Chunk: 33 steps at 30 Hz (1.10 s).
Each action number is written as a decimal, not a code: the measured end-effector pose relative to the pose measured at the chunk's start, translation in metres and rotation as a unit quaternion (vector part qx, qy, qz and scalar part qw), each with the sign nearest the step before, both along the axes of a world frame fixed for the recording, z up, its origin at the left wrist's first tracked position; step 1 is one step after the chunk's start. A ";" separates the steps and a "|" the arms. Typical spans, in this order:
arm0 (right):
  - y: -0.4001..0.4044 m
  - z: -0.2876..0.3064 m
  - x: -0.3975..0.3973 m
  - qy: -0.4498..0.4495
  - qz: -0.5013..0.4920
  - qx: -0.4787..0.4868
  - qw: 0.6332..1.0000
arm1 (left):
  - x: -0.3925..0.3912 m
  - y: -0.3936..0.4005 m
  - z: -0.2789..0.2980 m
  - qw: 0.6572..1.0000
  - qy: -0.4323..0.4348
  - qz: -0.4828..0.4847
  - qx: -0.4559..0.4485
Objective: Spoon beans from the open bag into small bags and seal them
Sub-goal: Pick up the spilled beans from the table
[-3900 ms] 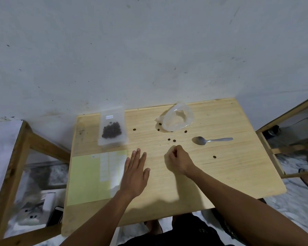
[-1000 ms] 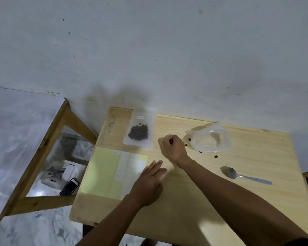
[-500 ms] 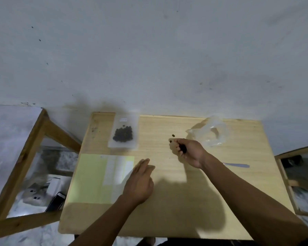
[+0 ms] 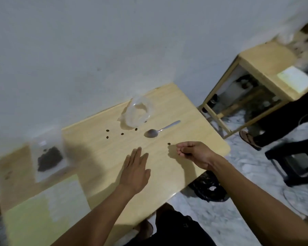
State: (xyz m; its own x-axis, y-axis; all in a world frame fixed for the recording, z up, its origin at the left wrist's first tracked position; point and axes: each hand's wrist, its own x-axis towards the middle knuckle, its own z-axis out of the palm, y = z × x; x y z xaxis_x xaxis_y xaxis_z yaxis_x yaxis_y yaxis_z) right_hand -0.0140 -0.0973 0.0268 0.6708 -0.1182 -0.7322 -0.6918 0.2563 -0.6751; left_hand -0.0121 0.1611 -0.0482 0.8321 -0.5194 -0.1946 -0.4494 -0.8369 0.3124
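A crumpled clear open bag (image 4: pixel 137 114), nearly empty, lies at the far side of the wooden table (image 4: pixel 194 119). A metal spoon (image 4: pixel 156 132) rests just right of it, bowl toward me. Several loose dark beans (image 4: pixel 107 130) are scattered in front of the bag, and one bean (image 4: pixel 169 143) lies alone. A small clear bag (image 4: pixel 49 159) with a dark heap of beans lies flat at the left, blurred. My left hand (image 4: pixel 136 170) lies flat on the table. My right hand (image 4: pixel 192 153) is curled with fingertips pinched beside the lone bean; dark specks show between the fingers.
A pale yellow-green sheet (image 4: pixel 39 219) covers the table's near left corner. A second wooden table (image 4: pixel 267 59) stands at the right against the wall. Another person's sandalled foot (image 4: pixel 248 139) and a black stool (image 4: pixel 295 162) are on the marble floor.
My right hand has moved from near the open bag to the lone bean on the right side of the table. My head has swung right. The left hand stays flat.
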 end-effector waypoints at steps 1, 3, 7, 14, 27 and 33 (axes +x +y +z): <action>-0.017 0.001 -0.013 -0.001 -0.030 -0.020 0.999 | -0.002 -0.009 -0.003 1.000 -0.008 -0.018 0.003; -0.053 0.000 -0.036 -0.004 -0.105 -0.055 0.993 | -0.004 -0.024 -0.005 0.999 -0.010 -0.052 0.009; -0.118 -0.014 -0.084 0.016 -0.309 -0.136 0.941 | -0.006 -0.038 -0.010 0.999 -0.012 -0.039 -0.010; -0.164 -0.076 -0.141 0.173 -0.341 -0.168 0.909 | -0.008 -0.039 -0.017 0.998 -0.030 -0.031 -0.051; -0.175 -0.108 -0.140 0.180 -0.342 -0.182 0.904 | -0.012 -0.039 -0.016 0.999 0.009 -0.017 -0.044; -0.156 -0.081 -0.100 0.052 -0.307 -0.326 0.892 | -0.009 -0.036 -0.015 0.999 0.016 -0.024 -0.044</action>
State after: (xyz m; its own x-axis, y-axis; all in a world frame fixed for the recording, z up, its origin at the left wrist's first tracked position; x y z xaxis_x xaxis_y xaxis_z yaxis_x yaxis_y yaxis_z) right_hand -0.1142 -0.2534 -0.0541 0.2647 -0.8643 -0.4278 -0.6242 0.1846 -0.7592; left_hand -0.0216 0.1250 -0.0632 0.8005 -0.5741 -0.1722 -0.4765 -0.7838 0.3983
